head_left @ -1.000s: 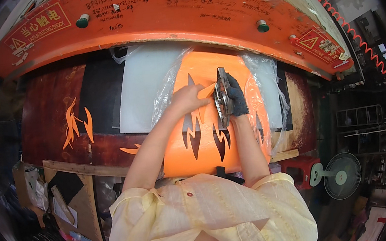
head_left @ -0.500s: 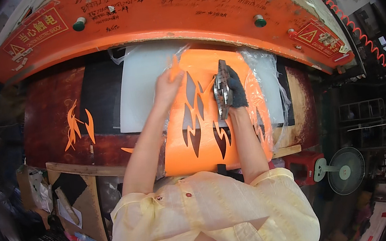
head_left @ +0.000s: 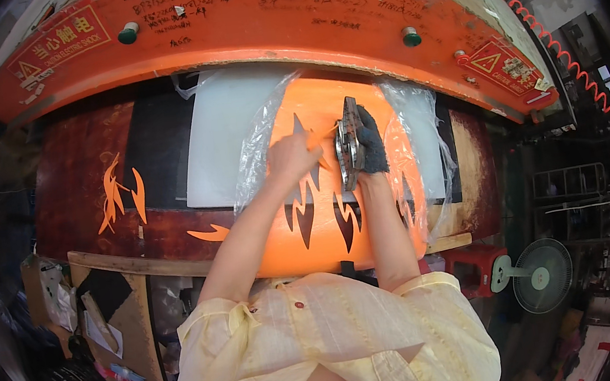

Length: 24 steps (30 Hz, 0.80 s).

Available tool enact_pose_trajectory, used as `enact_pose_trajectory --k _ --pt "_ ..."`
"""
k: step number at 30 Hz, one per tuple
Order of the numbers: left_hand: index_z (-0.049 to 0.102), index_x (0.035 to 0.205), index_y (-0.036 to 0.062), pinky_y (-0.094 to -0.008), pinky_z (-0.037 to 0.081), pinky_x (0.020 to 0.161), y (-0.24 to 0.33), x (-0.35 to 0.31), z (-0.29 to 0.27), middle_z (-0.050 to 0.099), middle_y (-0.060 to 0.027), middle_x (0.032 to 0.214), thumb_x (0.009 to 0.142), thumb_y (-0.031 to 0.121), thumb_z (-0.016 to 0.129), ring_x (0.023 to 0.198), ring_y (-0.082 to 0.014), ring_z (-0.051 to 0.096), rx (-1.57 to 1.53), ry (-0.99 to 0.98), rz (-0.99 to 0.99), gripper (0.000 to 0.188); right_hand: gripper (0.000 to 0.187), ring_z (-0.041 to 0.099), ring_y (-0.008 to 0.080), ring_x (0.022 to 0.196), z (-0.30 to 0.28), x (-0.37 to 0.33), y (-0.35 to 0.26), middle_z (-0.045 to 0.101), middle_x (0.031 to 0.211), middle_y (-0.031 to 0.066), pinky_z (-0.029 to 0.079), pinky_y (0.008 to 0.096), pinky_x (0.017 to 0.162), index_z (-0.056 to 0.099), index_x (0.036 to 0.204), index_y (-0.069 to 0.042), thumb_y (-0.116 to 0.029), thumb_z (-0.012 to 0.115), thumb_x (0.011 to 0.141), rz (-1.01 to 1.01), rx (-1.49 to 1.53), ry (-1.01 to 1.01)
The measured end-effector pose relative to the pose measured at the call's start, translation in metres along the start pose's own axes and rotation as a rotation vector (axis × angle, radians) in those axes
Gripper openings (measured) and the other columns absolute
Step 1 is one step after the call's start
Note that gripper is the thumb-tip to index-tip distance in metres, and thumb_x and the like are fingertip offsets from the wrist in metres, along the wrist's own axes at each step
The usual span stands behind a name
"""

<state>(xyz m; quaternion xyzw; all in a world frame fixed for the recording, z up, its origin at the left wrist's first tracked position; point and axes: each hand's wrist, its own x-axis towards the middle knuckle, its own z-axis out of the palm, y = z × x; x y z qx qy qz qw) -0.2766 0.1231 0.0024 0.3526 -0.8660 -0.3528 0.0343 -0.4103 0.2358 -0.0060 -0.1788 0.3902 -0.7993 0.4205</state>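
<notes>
A bright orange sheet point(head_left: 282, 257) with flame-shaped holes lies in front of me, with clear plastic film at its sides. My right hand point(head_left: 372, 141), in a dark glove, grips a metal cutting die point(head_left: 349, 144) on edge above the sheet. My left hand point(head_left: 292, 160) is bare and closed just left of the die. Its fingers pinch an orange scrap point(head_left: 318, 144), partly hidden and hard to tell from the sheet beneath.
Loose orange flame-shaped pieces point(head_left: 112, 197) lie on the worn brown board point(head_left: 72, 164) at left; another orange piece point(head_left: 210, 234) is near my left forearm. An orange machine beam point(head_left: 256, 27) spans the far side. A fan point(head_left: 542, 275) stands at right.
My left hand has come nearer and to the right, from the sheet's far left edge to beside the cutting die, and its fingers have closed. My right hand has shifted slightly left.
</notes>
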Motion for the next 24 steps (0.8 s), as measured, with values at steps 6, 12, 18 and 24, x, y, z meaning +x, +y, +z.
enact_pose_trajectory --k 6,12,18,24 --pt "0.062 0.087 0.0069 -0.0329 0.045 0.058 -0.078 0.058 -0.056 0.059 -0.0073 0.068 0.076 0.026 0.067 0.064 -0.0201 0.059 -0.82 0.461 -0.359 0.022 0.063 0.063 0.0264 0.07 -0.007 -0.005 -0.004 0.061 0.097 0.0164 0.055 0.0363 0.055 0.043 0.133 -0.013 -0.031 0.066 0.077 -0.097 0.129 0.006" --pt "0.046 0.08 0.0106 -0.0213 0.029 0.047 -0.11 -0.002 -0.111 0.036 0.005 0.061 0.087 0.017 0.062 0.052 -0.0065 0.037 -1.582 0.165 0.042 0.019 0.03 0.056 0.016 0.064 0.002 0.002 -0.015 0.056 0.075 0.0026 0.047 0.0283 0.052 0.053 0.098 -0.016 -0.038 0.065 0.082 -0.083 0.173 0.11" --pt "0.061 0.087 0.0017 -0.0238 0.037 0.056 -0.166 -0.141 -0.15 0.049 0.0002 0.075 0.077 0.016 0.067 0.063 -0.0087 0.046 -0.778 0.157 -0.153 0.019 0.035 0.06 0.0195 0.076 -0.012 0.004 -0.009 0.06 0.084 0.0054 0.052 0.0296 0.068 0.055 0.116 -0.014 -0.026 0.062 0.084 -0.047 0.3 0.014" --pt "0.063 0.098 0.0039 -0.033 0.046 0.076 -0.177 -0.178 -0.115 0.057 -0.0115 0.093 0.072 0.019 0.068 0.087 -0.0244 0.059 0.038 -0.101 -0.114 0.031 0.05 0.06 0.0286 0.099 -0.039 0.013 -0.003 0.062 0.107 0.0121 0.054 0.0356 0.08 0.049 0.126 -0.009 -0.026 0.065 0.082 0.054 0.323 -0.262"
